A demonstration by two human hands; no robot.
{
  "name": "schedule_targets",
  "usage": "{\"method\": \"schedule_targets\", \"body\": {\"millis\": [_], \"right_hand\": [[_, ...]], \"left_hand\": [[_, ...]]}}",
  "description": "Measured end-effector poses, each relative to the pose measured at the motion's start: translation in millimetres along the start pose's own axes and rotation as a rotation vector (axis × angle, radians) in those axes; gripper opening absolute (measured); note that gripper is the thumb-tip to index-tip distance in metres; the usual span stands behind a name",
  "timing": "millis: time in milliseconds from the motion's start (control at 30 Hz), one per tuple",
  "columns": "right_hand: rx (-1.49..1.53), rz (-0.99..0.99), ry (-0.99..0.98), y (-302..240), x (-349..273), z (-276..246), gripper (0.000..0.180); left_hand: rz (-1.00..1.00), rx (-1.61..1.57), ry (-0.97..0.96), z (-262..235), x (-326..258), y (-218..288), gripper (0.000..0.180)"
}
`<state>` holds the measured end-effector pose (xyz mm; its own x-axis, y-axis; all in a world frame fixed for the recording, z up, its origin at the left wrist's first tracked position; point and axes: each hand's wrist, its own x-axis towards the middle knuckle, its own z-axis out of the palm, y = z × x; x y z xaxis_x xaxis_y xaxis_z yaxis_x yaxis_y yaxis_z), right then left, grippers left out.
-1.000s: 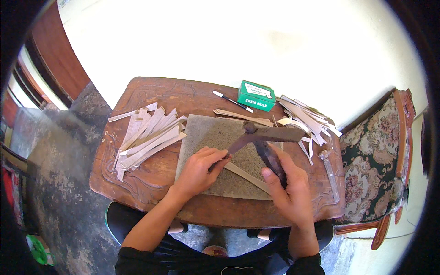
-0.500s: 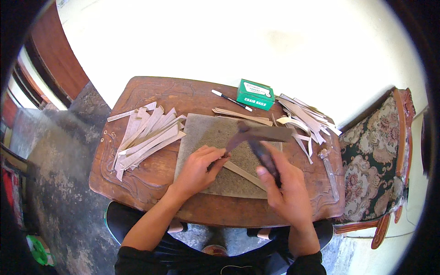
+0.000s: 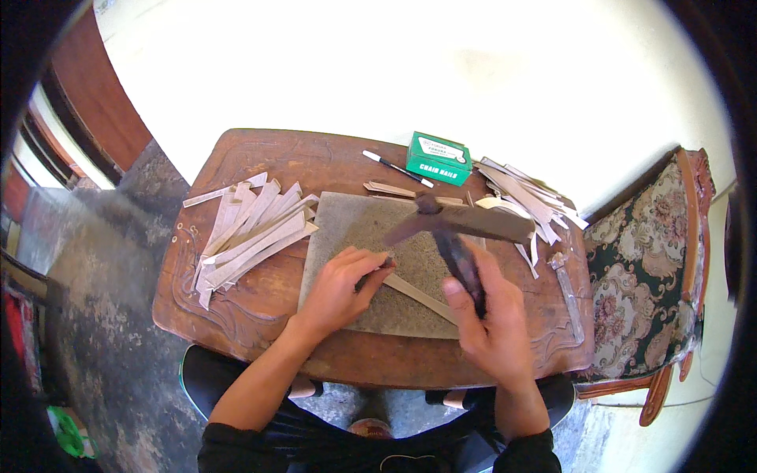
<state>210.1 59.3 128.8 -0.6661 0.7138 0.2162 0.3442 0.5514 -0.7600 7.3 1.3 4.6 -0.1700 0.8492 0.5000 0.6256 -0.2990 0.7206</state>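
Note:
My right hand (image 3: 498, 311) is wrapped round the dark handle of a hammer (image 3: 481, 224), whose long dark head hangs in the air to the right of my left hand. My left hand (image 3: 345, 285) is closed in a pinch on a small dark tool (image 3: 387, 263); its kind is mostly hidden by the fingers. Beneath those fingertips lies the far end of a thin pale strip (image 3: 422, 298), slanting toward the near right on a flat grey board (image 3: 335, 229). The strip's other end disappears near my right hand.
The board rests on a carved wooden table (image 3: 260, 323). Piles of pale strips lie at the left (image 3: 260, 236) and right (image 3: 524, 193). A green box (image 3: 439, 160), a pen (image 3: 398, 169) and a clear slender object (image 3: 568, 303) are around them. A patterned chair (image 3: 643, 260) stands right.
The hammer has lifted away from the small dark tool, its head swinging up and to the right. My left hand stays where it was, over the strip's end.

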Motion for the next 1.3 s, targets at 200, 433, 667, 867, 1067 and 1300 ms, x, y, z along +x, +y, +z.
{"method": "schedule_targets", "body": {"millis": [200, 433, 667, 867, 1067, 1300], "right_hand": [[0.075, 0.019, 0.026, 16, -2, 7, 0.036], [0.767, 0.453, 0.102, 69, 1, 56, 0.032], [0.738, 0.418, 0.142, 92, -3, 76, 0.037], [0.785, 0.41, 0.13, 87, -2, 73, 0.032], [0.77, 0.408, 0.14, 87, -2, 74, 0.033], [0.752, 0.409, 0.13, 88, -2, 74, 0.034]], "left_hand": [[-0.011, 0.003, 0.001, -1, 0, -1, 0.014], [-0.178, -0.107, 0.015, 0, 0, -3, 0.013], [-0.476, -0.209, -0.069, -4, 4, -2, 0.011], [-0.353, -0.352, 0.039, 5, -2, -18, 0.015], [-0.337, -0.288, 0.003, 5, -2, -17, 0.016], [-0.272, -0.23, 0.006, 5, 0, -13, 0.017]]}}
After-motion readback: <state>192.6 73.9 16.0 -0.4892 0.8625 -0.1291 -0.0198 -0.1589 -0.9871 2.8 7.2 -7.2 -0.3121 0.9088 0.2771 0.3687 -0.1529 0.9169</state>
